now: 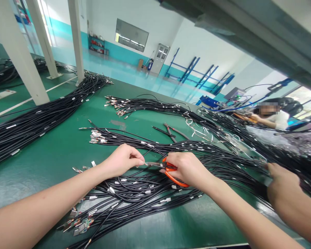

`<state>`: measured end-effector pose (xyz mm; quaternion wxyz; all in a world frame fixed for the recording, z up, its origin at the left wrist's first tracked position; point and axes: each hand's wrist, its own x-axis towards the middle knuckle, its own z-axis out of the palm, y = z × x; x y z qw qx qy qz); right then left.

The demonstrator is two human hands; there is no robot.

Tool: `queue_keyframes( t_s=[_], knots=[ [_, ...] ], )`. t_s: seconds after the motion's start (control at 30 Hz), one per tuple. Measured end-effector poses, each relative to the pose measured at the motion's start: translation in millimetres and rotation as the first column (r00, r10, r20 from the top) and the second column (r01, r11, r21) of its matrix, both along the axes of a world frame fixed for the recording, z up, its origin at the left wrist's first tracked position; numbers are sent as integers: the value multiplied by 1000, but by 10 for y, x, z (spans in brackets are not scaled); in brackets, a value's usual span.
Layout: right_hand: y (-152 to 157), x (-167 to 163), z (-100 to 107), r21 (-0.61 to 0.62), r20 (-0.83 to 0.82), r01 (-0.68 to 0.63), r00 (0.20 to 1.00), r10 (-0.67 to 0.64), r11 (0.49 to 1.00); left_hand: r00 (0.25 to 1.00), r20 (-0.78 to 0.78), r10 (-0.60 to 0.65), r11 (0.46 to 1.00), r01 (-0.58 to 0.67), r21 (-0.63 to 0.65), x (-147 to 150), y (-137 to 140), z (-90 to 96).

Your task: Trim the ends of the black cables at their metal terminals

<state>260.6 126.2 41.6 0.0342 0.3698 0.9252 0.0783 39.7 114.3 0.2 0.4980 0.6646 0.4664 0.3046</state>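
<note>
Fingers (pixel 138 160) of the left hand (pixel 123 159) pinch a piece (pixel 145 163) too small to identify, touching or just beside the pliers (pixel 161 165). The right hand (pixel 184 166) clasps their orange handles (pixel 175 178), above cables (pixel 134 188) on the worktop (pixel 67 148).

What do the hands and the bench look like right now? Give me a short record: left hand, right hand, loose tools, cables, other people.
left hand: pinching something at the tips of the orange-handled scissors, too small to identify
right hand: gripping the scissors by the handles
loose tools: pliers and a black pen, lying beyond the hands
cables: black cable bundles with white tags and metal terminals, on the green tabletop
other people: a co-worker's hand at the cables on the right; a person farther back
</note>
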Motion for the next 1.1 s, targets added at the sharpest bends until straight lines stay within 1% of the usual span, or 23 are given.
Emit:
queue_keyframes(
  t_s=[0.27,0.6,0.97,1.1],
  knots=[
    [-6,-4,3,3,35,-11,999,11,1000,1000,9,0,1000,0,1,5,-29,21],
    [-26,-18,5,7,50,9,999,-9,1000,1000,6,4,1000,-4,17,2,-29,33],
    [-63,5,-67,-18,-73,28,997,-29,999,998,70,0,1000,1,-18,-5,-14,9],
    [-85,0,-78,-55,-126,87,988,-93,995,996,86,11,999,-7,-46,-6,-9,19]
  ],
)
